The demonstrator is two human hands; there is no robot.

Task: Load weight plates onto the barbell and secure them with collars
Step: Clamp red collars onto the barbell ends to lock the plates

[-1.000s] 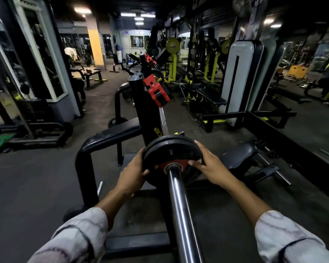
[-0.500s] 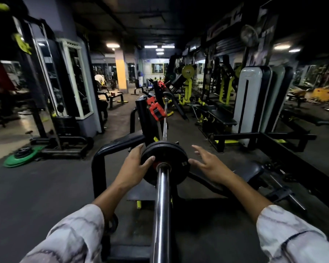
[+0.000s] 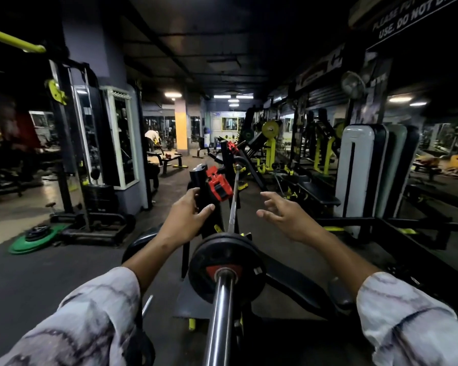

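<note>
Plate (image 3: 226,268) seated on barbell (image 3: 220,320); we have lifted both hands off it, left hand (image 3: 185,217) spread-fingered reaching the red collar (image 3: 219,186), right hand (image 3: 286,217) splayed, empty.

Both hands left the plate (image 3: 226,268); left hand (image 3: 187,217) reaches the red collar (image 3: 218,184)
</note>
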